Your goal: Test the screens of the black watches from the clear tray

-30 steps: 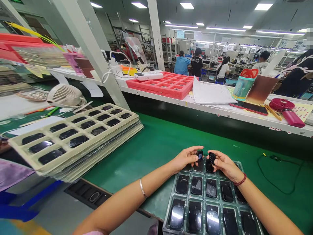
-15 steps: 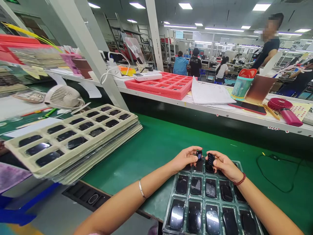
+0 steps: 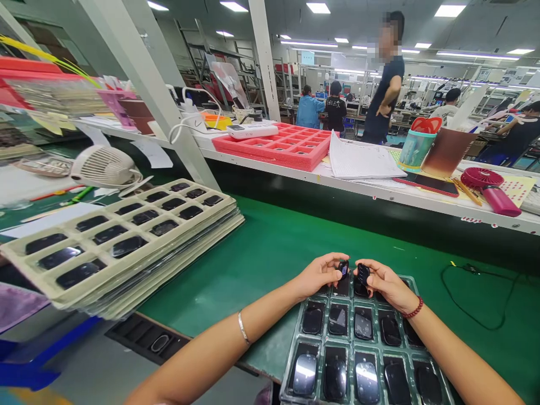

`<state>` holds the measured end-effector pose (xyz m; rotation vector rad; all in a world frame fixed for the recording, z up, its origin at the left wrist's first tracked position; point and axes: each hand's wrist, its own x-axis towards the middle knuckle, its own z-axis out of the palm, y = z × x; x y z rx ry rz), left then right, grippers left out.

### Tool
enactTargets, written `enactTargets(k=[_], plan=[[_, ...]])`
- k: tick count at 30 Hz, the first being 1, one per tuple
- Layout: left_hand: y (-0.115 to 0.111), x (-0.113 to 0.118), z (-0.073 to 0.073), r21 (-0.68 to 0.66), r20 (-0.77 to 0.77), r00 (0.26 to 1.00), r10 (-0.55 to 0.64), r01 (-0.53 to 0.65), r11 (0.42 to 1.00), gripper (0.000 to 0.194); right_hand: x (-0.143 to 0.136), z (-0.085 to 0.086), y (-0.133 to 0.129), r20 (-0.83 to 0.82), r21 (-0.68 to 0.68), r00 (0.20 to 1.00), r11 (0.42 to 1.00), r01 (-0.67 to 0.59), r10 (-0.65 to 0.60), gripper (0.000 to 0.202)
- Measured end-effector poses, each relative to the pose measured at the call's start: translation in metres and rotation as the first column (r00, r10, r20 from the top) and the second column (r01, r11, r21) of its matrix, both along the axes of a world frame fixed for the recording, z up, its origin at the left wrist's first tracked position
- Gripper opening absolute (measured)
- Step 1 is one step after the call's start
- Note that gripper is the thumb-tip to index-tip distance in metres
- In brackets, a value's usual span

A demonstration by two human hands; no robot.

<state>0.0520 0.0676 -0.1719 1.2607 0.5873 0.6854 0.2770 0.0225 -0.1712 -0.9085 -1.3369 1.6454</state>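
Over the far rows of a clear plastic tray (image 3: 291, 360), both my hands are raised close together. My left hand (image 3: 323, 274) pinches a small black rounded piece (image 3: 344, 269) with a bluish patch on its face. A second black piece (image 3: 363, 273), with light marks along it, is pinched in my right hand (image 3: 382, 281). The two pieces are a short gap apart. Glossy black rounded pieces (image 3: 367, 379) lie in the tray's compartments below. My fingers and the held pieces partly cover the farthest row.
On the left stands a stack of cream trays (image 3: 169, 247) holding similar black pieces. A white fan (image 3: 103, 167) is behind it. A shelf edge (image 3: 304, 177) crosses ahead, bearing a red foam tray (image 3: 312, 163). A black cable (image 3: 472, 326) lies at right.
A standing person in the background has moved from right to left. My hands still hold both black pieces in nearly the same place; the view has shifted slightly.
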Motion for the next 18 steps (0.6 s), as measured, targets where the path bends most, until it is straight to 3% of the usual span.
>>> enactTargets(k=[6,12,18], plan=[[0.0002,0.0008,-0.0023,-0.018,0.012,1.000,-0.017,0.017,1.000,0.061,0.0005,-0.0022,-0.0002,-0.017,0.009,1.000,1.000,-0.022,0.022,0.048],[-0.0026,0.0040,0.0005,0.012,-0.048,0.996,0.071,-0.070,0.997,0.050,-0.0008,-0.0036,0.0013,-0.034,-0.090,0.994,0.990,0.104,-0.108,0.050],[-0.0054,0.0060,-0.0007,0.054,-0.086,0.990,0.112,-0.108,0.993,0.042,-0.0055,-0.0051,-0.0005,0.106,0.035,0.991,0.996,0.085,-0.088,0.044]])
